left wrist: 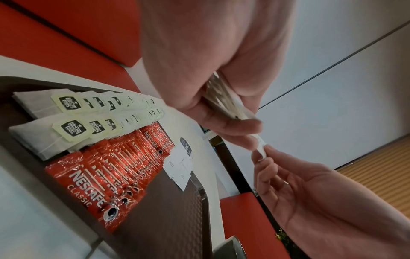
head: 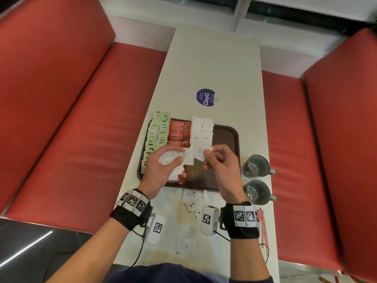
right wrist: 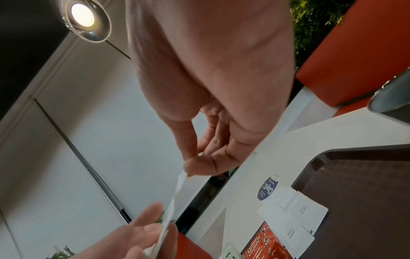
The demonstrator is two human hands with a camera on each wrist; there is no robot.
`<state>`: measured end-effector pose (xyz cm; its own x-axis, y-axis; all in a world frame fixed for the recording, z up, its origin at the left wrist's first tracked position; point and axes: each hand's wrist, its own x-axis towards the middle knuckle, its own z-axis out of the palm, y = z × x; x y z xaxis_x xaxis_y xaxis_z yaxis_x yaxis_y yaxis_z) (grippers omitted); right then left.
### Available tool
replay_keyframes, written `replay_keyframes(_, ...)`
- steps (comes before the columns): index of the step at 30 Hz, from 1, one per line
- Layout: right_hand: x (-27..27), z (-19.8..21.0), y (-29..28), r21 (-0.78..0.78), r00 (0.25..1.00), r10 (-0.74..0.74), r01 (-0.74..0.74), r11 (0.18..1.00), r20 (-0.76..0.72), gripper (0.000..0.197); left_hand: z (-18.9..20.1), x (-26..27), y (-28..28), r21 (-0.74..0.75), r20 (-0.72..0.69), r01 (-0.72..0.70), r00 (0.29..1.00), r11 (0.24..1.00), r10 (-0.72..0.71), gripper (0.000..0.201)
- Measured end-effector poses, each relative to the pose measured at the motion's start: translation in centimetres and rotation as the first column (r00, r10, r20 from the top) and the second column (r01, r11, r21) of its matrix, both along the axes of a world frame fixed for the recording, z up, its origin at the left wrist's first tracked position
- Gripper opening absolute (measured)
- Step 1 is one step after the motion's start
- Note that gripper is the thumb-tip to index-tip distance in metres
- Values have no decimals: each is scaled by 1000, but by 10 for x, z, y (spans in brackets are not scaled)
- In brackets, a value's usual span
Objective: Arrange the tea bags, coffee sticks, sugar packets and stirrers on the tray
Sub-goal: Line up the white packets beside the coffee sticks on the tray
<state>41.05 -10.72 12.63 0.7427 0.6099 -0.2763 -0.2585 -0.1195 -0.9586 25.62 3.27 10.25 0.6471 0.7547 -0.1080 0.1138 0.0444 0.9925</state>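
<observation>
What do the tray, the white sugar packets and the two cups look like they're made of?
Tray: probably moulded plastic, dark brown, with a fine grid texture and rounded rim. Sugar packets: matte white paper, judging by the serrated edges and creases. Cups: likely glazed ceramic, grey-green, with glossy highlights inside.

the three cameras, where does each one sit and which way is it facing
Head: worn on the head, looking down at the tray on the table; both hands and wristbands show.
Left wrist: low by the left hand, looking across tea bags and coffee sticks; both hands show.
Right wrist: under the right hand, tilted up at a ceiling lamp; left fingertips show.
Shared: the sugar packet pinched between both hands.
</observation>
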Motion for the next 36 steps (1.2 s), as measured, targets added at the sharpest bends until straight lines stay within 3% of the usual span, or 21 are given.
replay_keyframes(4,-1,6,-1,92,997,-82,81,992,-3,19,0,1,-1,-93,-53,11,998,996,-16,14)
replay_keyframes(10,-4,4,-2,81,1000,-27,26,996,16,19,14,10,-4,-128,2,105,994,986,-106,16)
replay_keyframes(13,-9,-1,-3,30,999,3,-4,1000,35,13,14,15,-1,-79,-79,59,995,995,-65,28)
replay_keyframes(18,-8,-2,-6,-24,997,-26,28,999,70,6,19,22,-3,-2,-28,72,997,997,-72,13)
replay_keyframes(21,-8,3,-5,48,996,-45,49,998,-77,21,18,21,-5,68,-12,95,995,993,-94,11)
replay_keyframes(24,-6,9,-4,6,999,-26,26,1000,-21,23,15,21,-7,133,-49,107,994,985,-102,16)
replay_keyframes(26,-2,11,-6,-39,996,-37,41,998,83,20,15,21,-5,103,-44,105,994,989,-100,19)
replay_keyframes(30,8,14,-10,-31,980,-42,49,998,194,36,14,19,4,51,-131,126,984,991,-118,23)
replay_keyframes(36,7,12,-1,-33,979,40,-34,999,202,34,11,31,-2,-162,-49,136,988,977,-145,19)
